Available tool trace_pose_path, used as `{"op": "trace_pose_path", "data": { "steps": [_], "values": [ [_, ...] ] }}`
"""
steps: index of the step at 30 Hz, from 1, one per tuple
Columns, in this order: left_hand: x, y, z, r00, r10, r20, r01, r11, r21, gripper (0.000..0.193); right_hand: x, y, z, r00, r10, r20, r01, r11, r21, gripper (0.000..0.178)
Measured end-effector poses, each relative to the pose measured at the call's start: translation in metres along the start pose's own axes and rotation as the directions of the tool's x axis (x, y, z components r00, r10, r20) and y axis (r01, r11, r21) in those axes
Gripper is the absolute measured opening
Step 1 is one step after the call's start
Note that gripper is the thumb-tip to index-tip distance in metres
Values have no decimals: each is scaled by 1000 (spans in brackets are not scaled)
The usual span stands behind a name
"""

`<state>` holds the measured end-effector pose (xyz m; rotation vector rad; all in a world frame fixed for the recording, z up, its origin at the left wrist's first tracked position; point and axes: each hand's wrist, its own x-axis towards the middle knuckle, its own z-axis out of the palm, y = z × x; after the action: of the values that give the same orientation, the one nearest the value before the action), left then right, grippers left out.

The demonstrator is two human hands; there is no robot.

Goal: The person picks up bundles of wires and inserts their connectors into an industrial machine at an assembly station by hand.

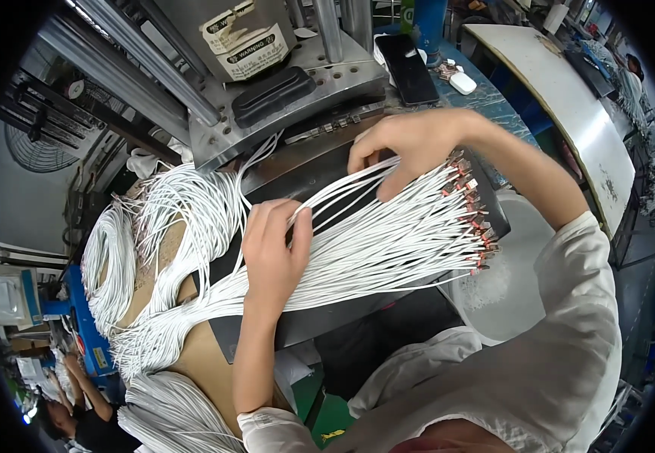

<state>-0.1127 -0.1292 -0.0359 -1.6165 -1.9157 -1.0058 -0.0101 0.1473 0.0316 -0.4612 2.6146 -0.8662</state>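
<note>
The white cables (388, 241) lay fanned left to right, their metal terminals (475, 219) pointing right. The left hand (271, 253) pressed flat on them, fingers together; the right hand (410, 147) pinched a few strands

Two pale labels (246, 39) are sitting on the grey machine housing at the top of the view, one above the other, both tilted. Each one is a rectangle, cream-white with black print and a dark border, and the upper one is looking worn at its edges. To the right of them, a black phone (407, 68) is lying flat on the bench beside the machine, and its long rectangular screen is showing dark. At the far left, a small pale box-shaped package (6, 297) is resting near a blue frame; its details are too blurred to tell.
</note>
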Motion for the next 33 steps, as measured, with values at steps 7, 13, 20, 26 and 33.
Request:
{"op": "trace_pose_path", "data": {
  "steps": [7,13,20,26,33],
  "values": [
    [34,-11,-38,493,-546,677,832,69,-550,24,-50,17,-14,936,340,-95,-233,797,557,28],
    [92,36,30,495,69,866,866,41,-499,27,-83,47,-31,943,267,-198,-74,749,658,44],
    [67,46,81,483,-263,835,846,-103,-523,24,10,40,12,968,149,-199,-11,825,565,66],
    [36,15,45,447,-324,834,851,-134,-508,27,49,75,50,717,-46,-696,-452,729,-514,60],
    [30,1,42,419,-369,830,818,-245,-521,25,53,61,74,661,99,-744,-501,796,-339,56]
  ]
}}
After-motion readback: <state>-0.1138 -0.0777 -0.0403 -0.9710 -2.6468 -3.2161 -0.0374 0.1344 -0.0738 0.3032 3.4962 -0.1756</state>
